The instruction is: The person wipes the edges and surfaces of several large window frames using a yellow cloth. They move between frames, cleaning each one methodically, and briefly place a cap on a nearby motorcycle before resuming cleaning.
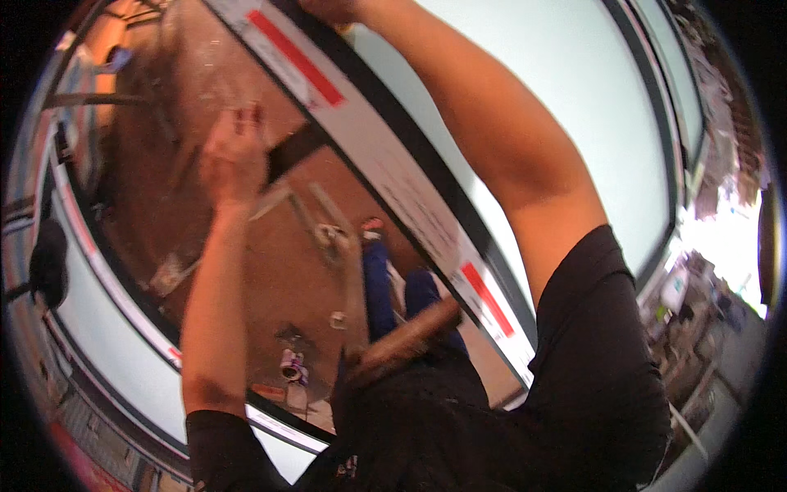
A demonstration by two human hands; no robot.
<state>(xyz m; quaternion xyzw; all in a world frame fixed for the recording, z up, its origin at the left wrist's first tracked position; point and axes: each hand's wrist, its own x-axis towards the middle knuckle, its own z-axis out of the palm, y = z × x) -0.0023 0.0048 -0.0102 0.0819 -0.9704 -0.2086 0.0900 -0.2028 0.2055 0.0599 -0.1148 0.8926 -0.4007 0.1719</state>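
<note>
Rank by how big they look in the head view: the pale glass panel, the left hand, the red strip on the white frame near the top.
1. Pale glass panel, by far the largest.
2. Left hand.
3. Red strip, narrower than the hand, though similar in length; the hand sits nearer the camera, so true sizes are unsure.
</note>
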